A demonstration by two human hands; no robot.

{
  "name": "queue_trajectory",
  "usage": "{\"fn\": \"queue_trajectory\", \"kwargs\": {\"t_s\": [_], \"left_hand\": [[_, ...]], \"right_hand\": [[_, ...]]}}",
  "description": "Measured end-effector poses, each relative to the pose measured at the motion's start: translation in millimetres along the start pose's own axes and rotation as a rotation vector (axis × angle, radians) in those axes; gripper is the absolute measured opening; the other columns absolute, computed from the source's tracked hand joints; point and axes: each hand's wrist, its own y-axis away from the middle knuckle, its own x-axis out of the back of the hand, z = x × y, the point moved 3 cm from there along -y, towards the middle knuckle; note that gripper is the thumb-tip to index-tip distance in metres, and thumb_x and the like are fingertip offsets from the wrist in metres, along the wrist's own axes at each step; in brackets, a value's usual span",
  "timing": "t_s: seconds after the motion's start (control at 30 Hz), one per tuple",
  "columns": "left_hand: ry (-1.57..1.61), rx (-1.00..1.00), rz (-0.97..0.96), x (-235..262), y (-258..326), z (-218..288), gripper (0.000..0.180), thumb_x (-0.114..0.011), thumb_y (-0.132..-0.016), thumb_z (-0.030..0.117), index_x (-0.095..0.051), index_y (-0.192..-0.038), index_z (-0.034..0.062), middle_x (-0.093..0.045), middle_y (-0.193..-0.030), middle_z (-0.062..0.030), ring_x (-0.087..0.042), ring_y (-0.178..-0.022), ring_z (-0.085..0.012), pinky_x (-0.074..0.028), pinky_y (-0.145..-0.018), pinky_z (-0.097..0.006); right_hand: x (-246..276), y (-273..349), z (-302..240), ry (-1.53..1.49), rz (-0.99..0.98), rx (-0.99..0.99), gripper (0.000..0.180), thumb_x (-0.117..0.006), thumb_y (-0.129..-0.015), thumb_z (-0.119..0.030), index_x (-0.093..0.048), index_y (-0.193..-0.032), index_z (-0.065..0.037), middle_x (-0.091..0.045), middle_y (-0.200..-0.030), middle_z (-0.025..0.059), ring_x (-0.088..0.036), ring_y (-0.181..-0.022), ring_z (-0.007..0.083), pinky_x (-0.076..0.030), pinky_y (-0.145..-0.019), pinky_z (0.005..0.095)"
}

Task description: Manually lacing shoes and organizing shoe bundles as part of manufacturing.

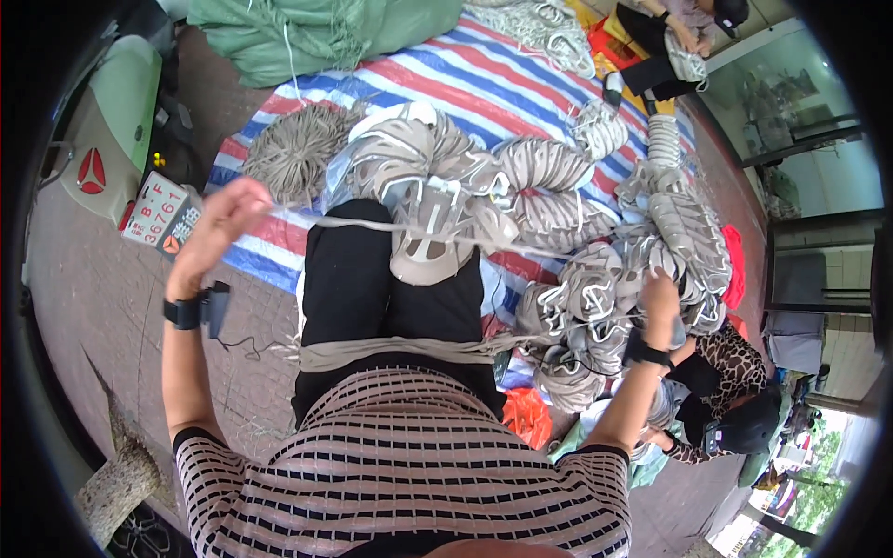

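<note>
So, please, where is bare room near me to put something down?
Two patches look bare: the paving between the number plate, tree trunk and your left forearm; and the striped sheet between the green sack and bundled shoe uppers. It is crowded around your right hand, among those bundles, and on your knees, under the pale lace.
</note>
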Motion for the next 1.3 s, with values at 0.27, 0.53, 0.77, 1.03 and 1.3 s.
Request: {"fn": "queue_trajectory", "kwargs": {"t_s": [0.27,0.53,0.77,1.03,1.3], "left_hand": [[-0.102,-0.210,-0.139,-142.1,-77.4,20.9,0.007,-0.052,-0.089,0.006,-0.054,-0.096,0.0035,-0.054,-0.073,0.0008,-0.048,-0.059,-0.0067,-0.038,-0.051,-0.021],[-0.074,-0.081,-0.427,-143.1,-82.2,-0.4,0.008,-0.051,-0.089,0.006,-0.057,-0.093,0.0035,-0.045,-0.062,0.0053,-0.036,-0.050,-0.0019,-0.025,-0.044,-0.018],[-0.074,-0.088,-0.390,-134.7,-96.3,-36.0,0.010,-0.050,-0.090,0.009,-0.058,-0.094,0.0038,-0.048,-0.062,0.0032,-0.038,-0.047,-0.0026,-0.029,-0.042,-0.017],[-0.026,-0.165,-0.257,-182.2,-94.8,-20.8,0.006,-0.055,-0.086,0.003,-0.052,-0.091,0.0044,-0.054,-0.062,0.0017,-0.046,-0.049,-0.0038,-0.035,-0.043,-0.019],[-0.232,-0.296,-0.085,-182.3,-48.9,-48.1,0.029,-0.065,-0.079,0.010,-0.050,-0.104,0.0055,-0.056,-0.083,-0.0101,-0.053,-0.064,-0.0212,-0.045,-0.061,-0.030]], "right_hand": [[61.3,1.9,-363.5,-2.026,-0.723,0.317,0.037,-0.053,-0.090,-0.030,-0.050,-0.114,-0.002,-0.057,-0.093,0.0043,-0.059,-0.075,0.0145,-0.048,-0.064,0.0286],[16.1,-3.2,-270.1,-1.374,-0.230,0.234,0.015,-0.065,-0.077,-0.023,-0.068,-0.075,-0.008,-0.066,-0.069,0.0017,-0.059,-0.061,0.0123,-0.044,-0.055,0.0282],[4.7,-9.4,-243.0,-0.700,-0.174,0.220,0.013,-0.064,-0.076,-0.023,-0.067,-0.080,-0.011,-0.065,-0.078,0.0081,-0.063,-0.071,0.0272,-0.048,-0.064,0.0371],[8.2,3.5,-354.4,-1.843,-0.315,0.268,0.028,-0.051,-0.092,-0.031,-0.057,-0.091,-0.003,-0.061,-0.080,0.0030,-0.059,-0.070,0.0088,-0.046,-0.058,0.0252],[-23.2,4.9,-345.7,-1.605,-0.648,0.419,0.026,-0.065,-0.079,-0.025,-0.067,-0.093,-0.003,-0.066,-0.081,0.0040,-0.058,-0.075,0.0102,-0.046,-0.065,0.0255]]}}
